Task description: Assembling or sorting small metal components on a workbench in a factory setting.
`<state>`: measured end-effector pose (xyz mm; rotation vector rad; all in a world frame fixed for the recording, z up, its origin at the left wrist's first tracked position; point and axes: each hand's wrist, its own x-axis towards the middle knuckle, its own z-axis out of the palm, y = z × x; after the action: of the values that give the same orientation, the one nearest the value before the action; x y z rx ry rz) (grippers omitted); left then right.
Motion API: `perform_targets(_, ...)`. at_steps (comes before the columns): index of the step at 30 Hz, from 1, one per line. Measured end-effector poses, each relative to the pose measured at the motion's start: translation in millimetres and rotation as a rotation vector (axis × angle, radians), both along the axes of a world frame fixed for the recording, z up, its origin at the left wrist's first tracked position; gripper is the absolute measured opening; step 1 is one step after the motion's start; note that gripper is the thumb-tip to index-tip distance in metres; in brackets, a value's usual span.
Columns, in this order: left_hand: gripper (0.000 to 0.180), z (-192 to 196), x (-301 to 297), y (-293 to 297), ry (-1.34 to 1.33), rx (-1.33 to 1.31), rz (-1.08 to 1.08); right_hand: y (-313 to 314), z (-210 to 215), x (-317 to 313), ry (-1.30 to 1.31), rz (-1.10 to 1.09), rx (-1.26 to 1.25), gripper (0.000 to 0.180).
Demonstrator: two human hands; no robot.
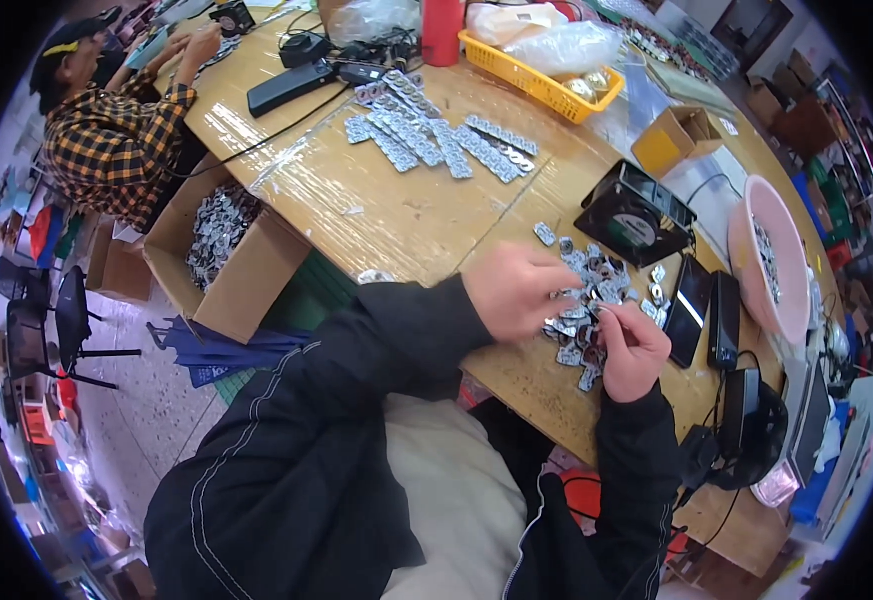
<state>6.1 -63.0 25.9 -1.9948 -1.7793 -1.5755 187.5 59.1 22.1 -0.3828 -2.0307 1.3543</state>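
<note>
A heap of small silver metal pieces (569,352) lies on the table near its front edge, directly under my hands. My right hand (635,352) has thumb and forefinger pinched on a small silver piece (597,312) over the heap. Just to the left, my left hand (519,290) is curled closed with its fingers toward the heap. It is slightly blurred, and whatever its fingertips hold is hidden. Farther back lie several flat silver strips (397,135) with rows of round parts, some overlapping.
A black fan (637,215), a phone (688,310) and a pink basin (802,290) of metal pieces stand right of the heap. Behind are a yellow basket (527,82) and a small carton (672,140). At left, a co-worker (107,140) sits by a box (257,290) of metal pieces.
</note>
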Motion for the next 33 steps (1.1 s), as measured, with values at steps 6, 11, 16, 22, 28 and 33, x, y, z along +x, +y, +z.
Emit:
perform_targets(6, 0.032, 12, -126, -23, 0.714, -0.154, 0.497, 5, -13, 1, 0.032, -0.127, 0.037, 0.006)
perform_targets(11, 0.031, 0, -159, -16, 0.848, -0.401, 0.188, 11, -15, 2, -0.053, -0.099, 0.210, 0.007)
perform_targets(16, 0.013, 5, -143, -5, 0.195, -0.191, 0.112, 13, -12, 5, -0.007, -0.201, 0.117, 0.008)
perform_targets(22, 0.031, 6, -117, 14, -1.225, -0.036, -0.501, 9, -17, 7, 0.009, -0.208, 0.130, 0.011)
perform_targets(28, 0.031, 14, -68, 23, -0.724, -0.226, -0.251, 14, -12, 11, -0.045, -0.233, 0.020, 0.013)
perform_targets(33, 0.044, 31, -34, 32, 0.373, -0.048, -0.069, 21, 4, 7, 0.011, -0.155, -0.506, 0.017)
